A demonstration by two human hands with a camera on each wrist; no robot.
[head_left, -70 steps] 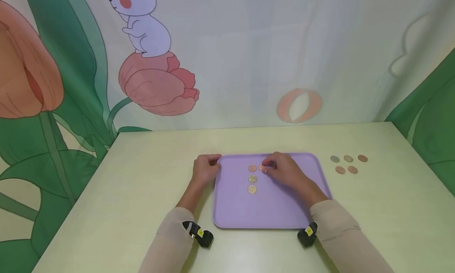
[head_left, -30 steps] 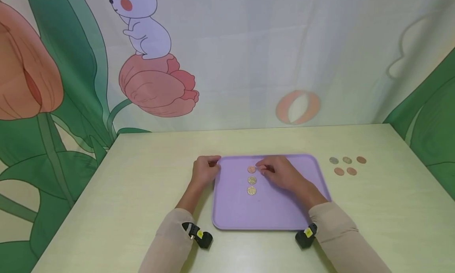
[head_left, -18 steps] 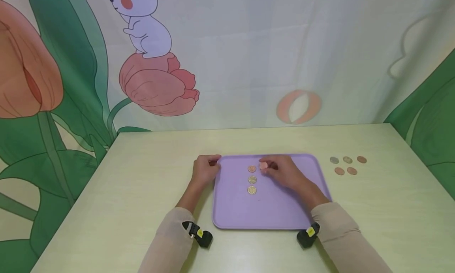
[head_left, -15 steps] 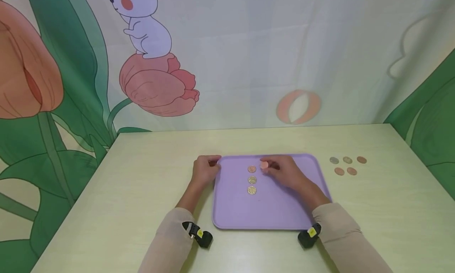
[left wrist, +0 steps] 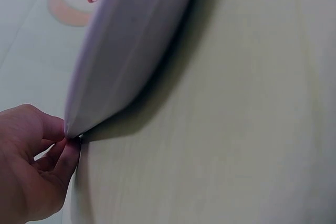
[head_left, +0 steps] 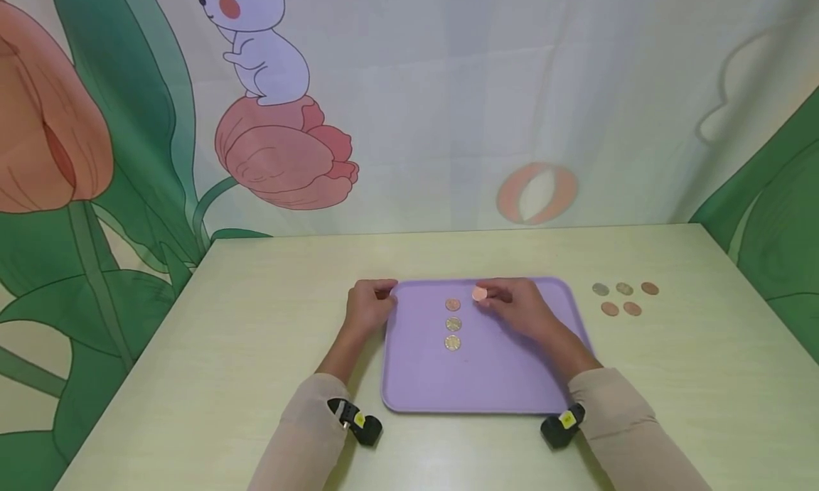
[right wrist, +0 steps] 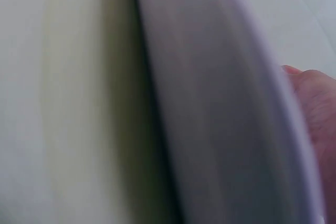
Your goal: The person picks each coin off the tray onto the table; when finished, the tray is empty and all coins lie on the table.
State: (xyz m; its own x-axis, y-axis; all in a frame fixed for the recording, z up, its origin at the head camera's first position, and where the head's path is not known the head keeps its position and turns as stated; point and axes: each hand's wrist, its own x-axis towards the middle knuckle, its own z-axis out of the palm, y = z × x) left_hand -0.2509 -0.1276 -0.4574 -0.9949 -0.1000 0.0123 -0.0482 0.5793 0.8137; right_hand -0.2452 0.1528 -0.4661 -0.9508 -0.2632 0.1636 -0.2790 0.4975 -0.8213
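Note:
My right hand pinches a copper coin by its edge between thumb and fingers, above the far part of a purple tray. To the left of it, a copper coin and two gold-coloured coins, a middle one and a near one, lie in a column on the tray. My left hand grips the tray's far left corner; the left wrist view shows its fingers at the rim. In the right wrist view the tray's side hides most of the right hand.
On the pale table, right of the tray, lie several loose coins: a silver one, a gold-coloured one and a few copper ones. A printed curtain hangs behind the table's far edge.
My right hand has drawn back to the right from beside the far copper coin, and the coin in its fingers now shows its face. The left hand stays at the tray corner.

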